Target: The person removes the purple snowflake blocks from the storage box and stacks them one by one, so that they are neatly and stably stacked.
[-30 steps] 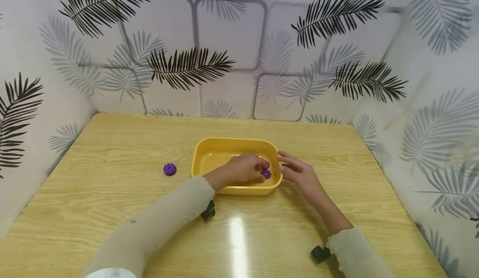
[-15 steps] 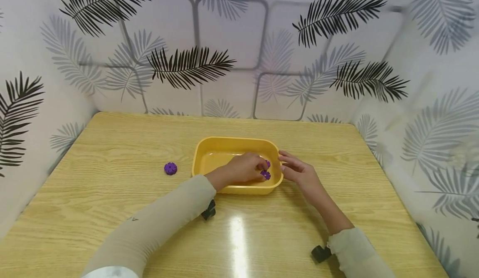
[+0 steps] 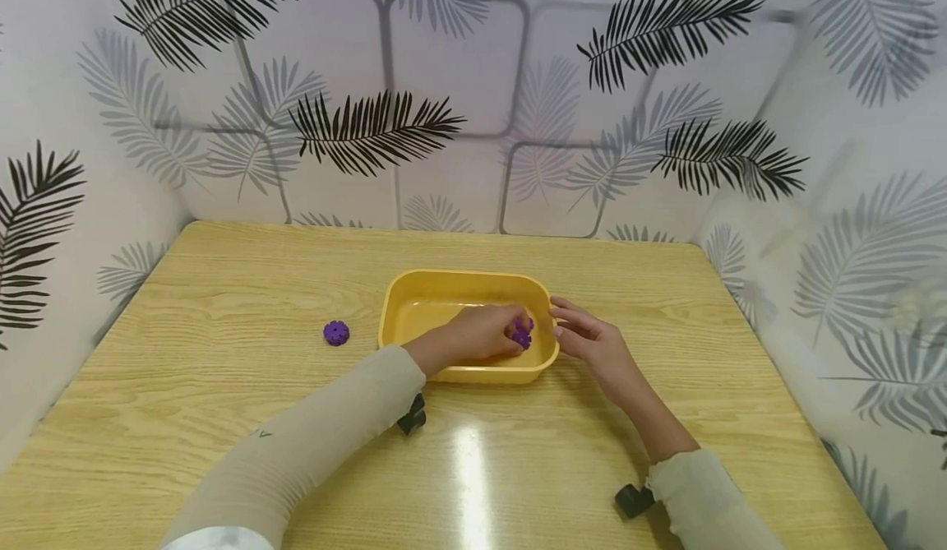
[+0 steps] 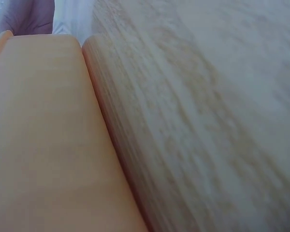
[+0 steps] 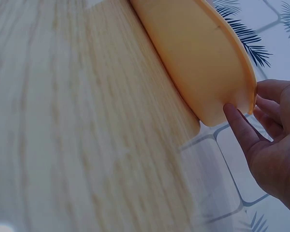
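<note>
My left hand [image 3: 484, 330] reaches into a yellow plastic tray [image 3: 414, 274], thumb and fingers closed on a purple notched building disc [image 3: 522, 339]. Another purple disc [image 3: 528, 324] shows just behind the fingertips, partly covered by them. At the tray's right end my right hand [image 3: 599, 348] touches the wall from outside. In the right wrist view its thumb [image 5: 237, 123] lies against the outer wall of the tray [image 5: 198, 58], and the other fingers meet the rim. The left wrist view has only the tray's outer side [image 4: 53, 135], with part of a hand [image 4: 26, 17] beyond it.
More purple discs, seemingly stacked [image 3: 336, 333], lie on the wooden table [image 3: 244, 303] left of the tray. A leaf-patterned covering [image 3: 451, 180] rises behind the table and along both sides. Dark wrist cameras [image 3: 634, 501] hang below the sleeves.
The left fingers have drawn closer together on the purple disc, which has shifted slightly left and up. The right hand and the tray stay where they were.
</note>
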The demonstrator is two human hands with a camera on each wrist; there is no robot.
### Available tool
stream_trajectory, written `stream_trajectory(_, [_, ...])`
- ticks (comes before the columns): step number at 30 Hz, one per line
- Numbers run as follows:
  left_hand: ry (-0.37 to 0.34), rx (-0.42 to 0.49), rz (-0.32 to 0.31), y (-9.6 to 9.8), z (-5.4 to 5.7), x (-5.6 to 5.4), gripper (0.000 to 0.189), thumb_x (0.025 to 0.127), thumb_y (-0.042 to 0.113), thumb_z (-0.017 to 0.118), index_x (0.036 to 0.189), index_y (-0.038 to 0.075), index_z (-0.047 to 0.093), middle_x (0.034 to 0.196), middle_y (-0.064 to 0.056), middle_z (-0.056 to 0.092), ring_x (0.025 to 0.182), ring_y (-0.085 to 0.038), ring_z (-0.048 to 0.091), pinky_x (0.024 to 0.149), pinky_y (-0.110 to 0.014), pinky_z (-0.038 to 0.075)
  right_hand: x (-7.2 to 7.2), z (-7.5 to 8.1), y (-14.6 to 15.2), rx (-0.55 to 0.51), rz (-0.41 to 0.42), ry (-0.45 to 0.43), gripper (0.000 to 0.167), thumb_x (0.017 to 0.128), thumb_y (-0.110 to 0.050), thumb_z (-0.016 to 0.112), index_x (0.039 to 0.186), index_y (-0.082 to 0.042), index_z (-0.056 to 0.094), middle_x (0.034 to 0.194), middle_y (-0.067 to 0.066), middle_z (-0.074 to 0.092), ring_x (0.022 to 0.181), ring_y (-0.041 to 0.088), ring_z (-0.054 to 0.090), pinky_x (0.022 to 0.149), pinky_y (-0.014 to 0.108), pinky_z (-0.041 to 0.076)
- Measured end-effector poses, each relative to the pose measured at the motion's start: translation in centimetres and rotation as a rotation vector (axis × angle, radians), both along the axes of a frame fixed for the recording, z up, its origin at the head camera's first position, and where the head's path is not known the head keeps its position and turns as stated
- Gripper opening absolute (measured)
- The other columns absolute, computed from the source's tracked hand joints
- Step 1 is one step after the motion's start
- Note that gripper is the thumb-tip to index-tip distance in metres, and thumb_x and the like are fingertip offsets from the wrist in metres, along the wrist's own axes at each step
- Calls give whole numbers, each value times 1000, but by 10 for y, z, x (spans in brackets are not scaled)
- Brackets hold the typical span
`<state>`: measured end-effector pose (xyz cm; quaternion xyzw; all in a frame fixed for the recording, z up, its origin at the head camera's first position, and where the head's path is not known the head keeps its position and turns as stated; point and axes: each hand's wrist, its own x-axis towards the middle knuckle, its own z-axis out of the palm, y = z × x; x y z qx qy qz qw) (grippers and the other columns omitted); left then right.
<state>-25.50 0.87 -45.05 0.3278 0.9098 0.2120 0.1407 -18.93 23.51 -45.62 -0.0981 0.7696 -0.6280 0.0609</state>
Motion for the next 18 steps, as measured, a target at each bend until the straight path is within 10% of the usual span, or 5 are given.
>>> stream_trajectory(18, [-62,8,-23,-1,2,0,39,95,31,70,131,19,62,116,3,70,108,-12,64,99,-36,49,0,-1,0,0,-5,-3,49,100,-32,65,139,-3,58,159,-1,42,133,28,53,93,24,54])
